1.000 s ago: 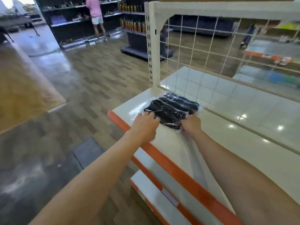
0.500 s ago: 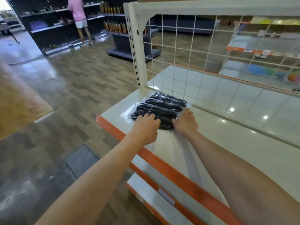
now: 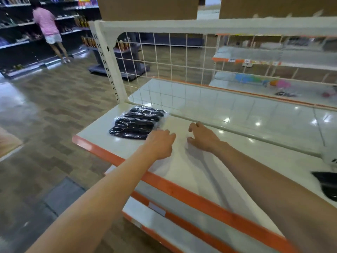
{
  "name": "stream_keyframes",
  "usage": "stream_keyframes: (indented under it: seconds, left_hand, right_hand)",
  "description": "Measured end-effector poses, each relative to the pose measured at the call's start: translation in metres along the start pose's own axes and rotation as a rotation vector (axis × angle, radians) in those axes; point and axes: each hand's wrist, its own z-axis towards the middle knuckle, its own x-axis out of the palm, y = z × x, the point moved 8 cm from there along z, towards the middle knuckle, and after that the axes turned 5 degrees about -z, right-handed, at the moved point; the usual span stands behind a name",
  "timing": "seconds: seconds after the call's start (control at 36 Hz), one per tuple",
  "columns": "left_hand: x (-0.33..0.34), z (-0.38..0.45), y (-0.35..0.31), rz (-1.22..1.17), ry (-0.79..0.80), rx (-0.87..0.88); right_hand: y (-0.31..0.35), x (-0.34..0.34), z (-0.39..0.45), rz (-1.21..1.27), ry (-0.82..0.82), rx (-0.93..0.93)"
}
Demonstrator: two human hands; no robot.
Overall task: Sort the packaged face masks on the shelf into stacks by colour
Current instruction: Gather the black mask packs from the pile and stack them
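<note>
Black masks (image 3: 135,125) lie in a flat stack at the shelf's (image 3: 182,170) left end, close to the back left corner, sealed in clear crinkled plastic that catches the light. The stack shows several long, dark, rounded ridges side by side. The shelf is smooth, glossy cream metal with an orange strip (image 3: 191,196) along its front edge.

My left hand (image 3: 159,144) hovers palm down just beside the stack's right near corner, its fingers loosely bent and holding nothing; I cannot tell whether the fingertips touch the wrap. My right hand (image 3: 203,136) is on the bare shelf further right, apart from the masks, its fingers spread and lightly curved, gripping nothing.

A white wire grid (image 3: 182,70) rises along the shelf's back edge, fixed to a perforated cream post (image 3: 107,63) at the left corner. A dark, blurred item (image 3: 326,183) sits at the shelf's right end.
</note>
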Motion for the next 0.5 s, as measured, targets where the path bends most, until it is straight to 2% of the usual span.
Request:
stream_keyframes:
  seconds: [0.17,0.5]
  left_hand:
    - [-0.021,0.011,-0.076,-0.005,-0.015,0.074]
    - [-0.054,0.023,-0.256,-0.144,-0.081,0.262]
  right_hand:
    - [-0.064,-0.036,-0.066,-0.04,-0.032,0.004]
    - [-0.212,-0.08,-0.212,-0.055,-0.097,0.239]
